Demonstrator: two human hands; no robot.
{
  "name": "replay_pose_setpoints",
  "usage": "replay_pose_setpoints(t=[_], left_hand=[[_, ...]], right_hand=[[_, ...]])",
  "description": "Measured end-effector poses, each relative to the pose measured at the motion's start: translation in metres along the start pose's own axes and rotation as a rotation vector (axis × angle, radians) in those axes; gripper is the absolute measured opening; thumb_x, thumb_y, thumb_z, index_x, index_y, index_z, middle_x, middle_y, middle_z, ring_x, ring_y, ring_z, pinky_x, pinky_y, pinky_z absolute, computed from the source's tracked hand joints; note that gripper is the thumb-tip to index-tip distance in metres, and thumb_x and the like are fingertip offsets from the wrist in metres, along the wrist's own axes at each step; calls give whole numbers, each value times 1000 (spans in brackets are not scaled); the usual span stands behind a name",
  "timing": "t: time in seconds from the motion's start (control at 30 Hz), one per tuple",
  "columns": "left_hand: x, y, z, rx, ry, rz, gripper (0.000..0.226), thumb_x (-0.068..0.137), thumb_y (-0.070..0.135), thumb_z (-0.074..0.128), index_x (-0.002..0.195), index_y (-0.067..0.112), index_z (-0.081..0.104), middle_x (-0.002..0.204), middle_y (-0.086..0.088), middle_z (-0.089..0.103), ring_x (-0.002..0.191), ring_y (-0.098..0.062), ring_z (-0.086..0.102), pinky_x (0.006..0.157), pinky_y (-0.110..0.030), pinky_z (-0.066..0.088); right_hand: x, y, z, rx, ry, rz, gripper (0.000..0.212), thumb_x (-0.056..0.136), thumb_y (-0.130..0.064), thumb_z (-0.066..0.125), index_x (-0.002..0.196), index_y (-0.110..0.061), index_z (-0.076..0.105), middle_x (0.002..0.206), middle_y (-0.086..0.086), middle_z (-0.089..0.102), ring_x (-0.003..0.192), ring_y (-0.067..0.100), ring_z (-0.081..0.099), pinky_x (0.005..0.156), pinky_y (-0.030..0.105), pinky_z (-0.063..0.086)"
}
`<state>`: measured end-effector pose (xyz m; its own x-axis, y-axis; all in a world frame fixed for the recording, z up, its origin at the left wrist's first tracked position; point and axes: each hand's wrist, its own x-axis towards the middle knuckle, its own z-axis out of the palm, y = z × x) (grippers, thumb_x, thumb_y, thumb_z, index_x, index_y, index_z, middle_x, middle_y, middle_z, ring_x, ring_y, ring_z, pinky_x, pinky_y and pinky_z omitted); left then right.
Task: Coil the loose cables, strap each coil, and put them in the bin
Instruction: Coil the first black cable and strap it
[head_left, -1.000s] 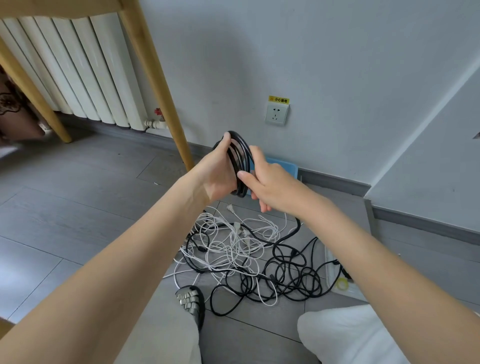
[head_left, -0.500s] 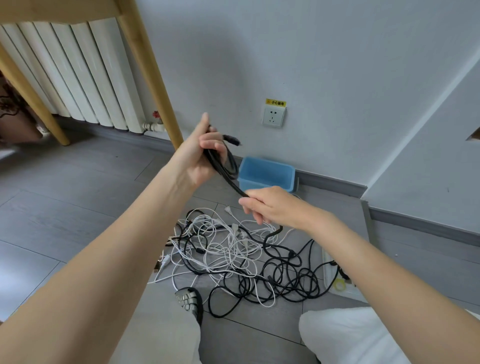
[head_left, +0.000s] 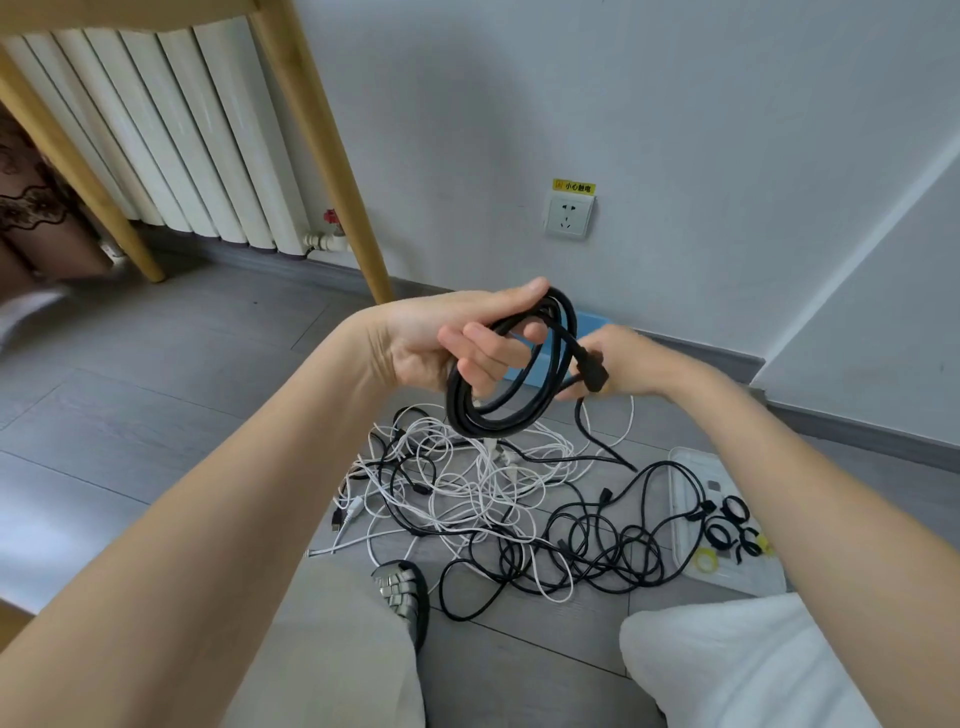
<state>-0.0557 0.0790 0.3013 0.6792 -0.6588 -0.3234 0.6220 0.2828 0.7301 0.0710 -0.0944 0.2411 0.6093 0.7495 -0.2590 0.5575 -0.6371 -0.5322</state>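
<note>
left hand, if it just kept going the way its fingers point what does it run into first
Its fingers point rightward, so the left hand, gripping the black coil, would probably meet the right hand first, which pinches the cable's plug just beyond the coil. Depth between them is unclear.

Black cable coil (head_left: 511, 374) gripped in left hand (head_left: 452, 343), its plug end (head_left: 592, 370) pinched by right hand (head_left: 631, 364), above tangled black and white cables (head_left: 498, 493) on grey floor (head_left: 156, 405); blue bin (head_left: 589, 325) behind, beside wall.

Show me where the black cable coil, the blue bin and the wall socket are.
black cable coil (head_left: 470, 415): head view, lower-left loops.
blue bin (head_left: 589, 323): head view, visible top rim.
wall socket (head_left: 569, 215): head view, plate centre.
</note>
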Motion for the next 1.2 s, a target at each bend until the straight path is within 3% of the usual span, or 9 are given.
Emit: replay_pose_setpoints(t=[0.2,0.4,0.57,0.67,0.77,0.87,0.93,1.03,1.2], left_hand=[[13,-7,9,326,408,-140,41,91,46,40,91,7,54,45,8,42,27,2,27,37,-10,33],[19,-14,7,248,600,-47,46,95,43,42,114,4,58,97,-6,71,44,-6,57,52,-19,54],[19,-19,-2,145,784,69,37,97,38,44,115,6,51,116,-11,65,63,-25,71,63,-34,60],[18,-20,-11,83,871,185,38,98,35,46,118,3,48,104,-11,68,65,-27,71,67,-37,59],[23,-21,-15,42,940,276,48,97,35,48,125,-4,47,116,-14,65,82,-28,70,79,-36,58],[30,-21,-14,75,1022,350,45,97,38,46,123,2,53,132,-8,55,92,-22,61,83,-35,54],[31,-16,-15,-3,1051,438,37,97,41,45,111,9,57,136,-8,51,106,-29,58,88,-41,52],[23,-3,-19,-201,1124,595,30,98,40,43,110,14,52,142,-3,44,118,-36,51,86,-45,49],[17,-1,-28,-215,1102,630,49,99,40,38,138,11,38,143,4,44,114,-40,55,83,-45,49]], right_hand=[[10,-23,-2,-38,256,-24,20,71,-3,71,66,-13,54,61,0,51,58,14,43,51,13,31],[23,-38,11,-118,465,47,39,77,-8,67,56,-22,37,76,7,55,71,24,48,62,27,31],[21,-60,14,6,332,19,7,82,-20,68,83,-13,66,81,4,57,76,18,48,57,21,29],[16,-69,9,122,245,-64,20,85,-12,59,102,-17,69,72,-2,59,69,12,49,56,10,35],[7,-66,8,413,66,-12,44,87,-7,55,117,-39,56,73,-8,62,68,10,52,73,24,43],[5,-63,3,715,-76,63,40,90,-7,54,105,-44,57,80,0,61,68,15,55,71,25,45],[5,-65,0,875,-63,62,23,92,-6,51,102,-24,61,81,3,61,72,18,59,76,25,51],[4,-58,6,671,-41,14,16,94,-9,48,81,-11,58,80,5,60,84,19,58,95,36,47],[-4,-63,6,604,-10,-181,19,99,-20,42,87,-15,55,58,-1,43,52,12,44,57,24,44]])
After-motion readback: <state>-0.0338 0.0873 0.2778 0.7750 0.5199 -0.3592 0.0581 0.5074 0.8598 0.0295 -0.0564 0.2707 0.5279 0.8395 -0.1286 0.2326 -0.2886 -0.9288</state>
